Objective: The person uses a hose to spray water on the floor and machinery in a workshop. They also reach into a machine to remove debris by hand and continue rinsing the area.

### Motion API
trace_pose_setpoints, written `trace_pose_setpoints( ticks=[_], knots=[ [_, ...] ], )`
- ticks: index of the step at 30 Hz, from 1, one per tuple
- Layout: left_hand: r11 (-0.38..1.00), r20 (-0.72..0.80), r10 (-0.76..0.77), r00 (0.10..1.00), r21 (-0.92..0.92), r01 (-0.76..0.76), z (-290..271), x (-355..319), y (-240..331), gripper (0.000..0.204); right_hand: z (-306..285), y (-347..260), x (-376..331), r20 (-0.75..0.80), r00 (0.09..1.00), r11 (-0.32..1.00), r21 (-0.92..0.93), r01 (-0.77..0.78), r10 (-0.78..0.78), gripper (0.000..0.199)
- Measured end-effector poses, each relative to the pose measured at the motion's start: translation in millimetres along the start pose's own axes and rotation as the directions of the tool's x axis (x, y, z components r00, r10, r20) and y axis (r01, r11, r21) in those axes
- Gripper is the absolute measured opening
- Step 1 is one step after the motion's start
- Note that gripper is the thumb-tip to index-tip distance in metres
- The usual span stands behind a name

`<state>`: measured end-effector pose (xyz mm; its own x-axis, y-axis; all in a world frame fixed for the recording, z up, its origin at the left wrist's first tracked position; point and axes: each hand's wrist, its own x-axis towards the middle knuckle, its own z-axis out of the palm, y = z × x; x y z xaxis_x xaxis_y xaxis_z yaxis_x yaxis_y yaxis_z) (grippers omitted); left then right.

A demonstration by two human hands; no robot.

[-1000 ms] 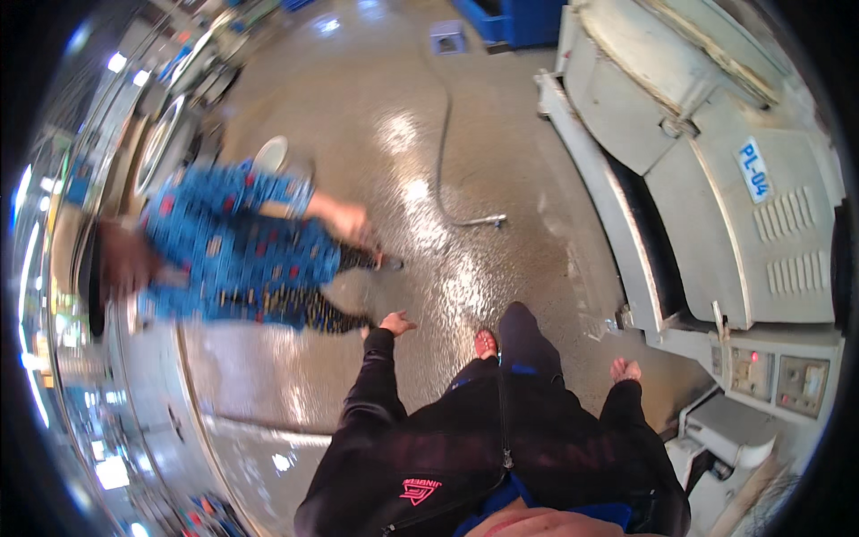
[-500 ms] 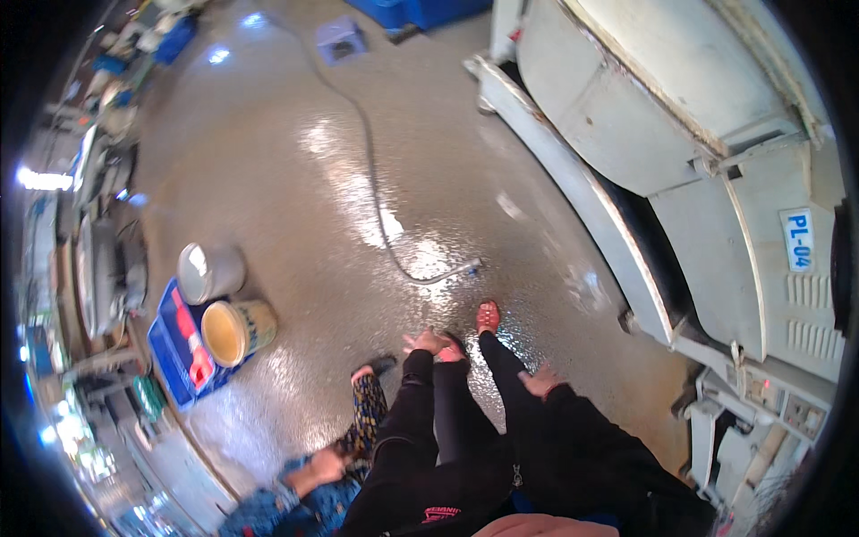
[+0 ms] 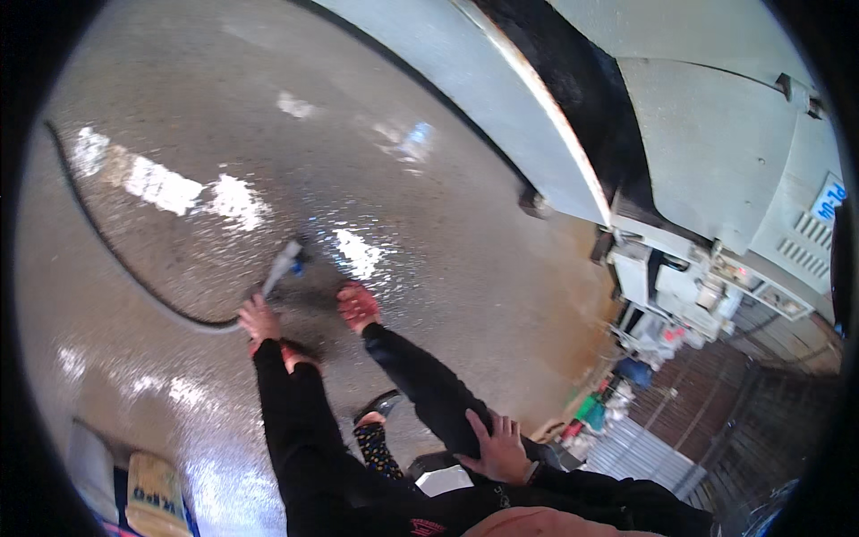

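Note:
My left hand (image 3: 258, 319) is low over the wet floor. Its fingers are stretched out over the grey hose (image 3: 143, 285), just behind the pale nozzle end (image 3: 283, 263) with a small blue part. Whether the fingers touch the hose I cannot tell. My right hand (image 3: 499, 449) lies spread on my black-trousered thigh, holding nothing. The hose curves across the floor to the left of my feet, and its nozzle points away from me.
The large grey machine (image 3: 716, 152) stands at the right, a caster (image 3: 535, 202) under its edge. A tan bucket (image 3: 154, 501) and a pale bucket (image 3: 89, 465) are at lower left. Another person's patterned trouser leg (image 3: 378, 449) is close by mine. Mixed items (image 3: 617, 403) lie at right.
My view has swung right and come lower. My left hand has reached down over the hose near its nozzle. My right hand now rests on my thigh.

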<state>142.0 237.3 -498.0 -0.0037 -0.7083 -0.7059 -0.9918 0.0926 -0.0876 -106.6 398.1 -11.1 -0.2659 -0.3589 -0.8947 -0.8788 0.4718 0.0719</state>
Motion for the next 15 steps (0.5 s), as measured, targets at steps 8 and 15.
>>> trace_pose_setpoints(
  ticks=[8,15],
  knots=[
    [0.947,0.035,0.319,0.947,0.025,-0.320,-66,-30,-24,0.027,25,-4,-27,-0.093,0.995,1.000,0.006,0.028,-0.027,0.088],
    [0.763,-0.244,0.636,0.732,0.055,-0.645,-376,-219,0,0.029,5,-36,-29,-0.107,0.932,0.362,0.932,-0.027,0.347,0.066]
  ],
)
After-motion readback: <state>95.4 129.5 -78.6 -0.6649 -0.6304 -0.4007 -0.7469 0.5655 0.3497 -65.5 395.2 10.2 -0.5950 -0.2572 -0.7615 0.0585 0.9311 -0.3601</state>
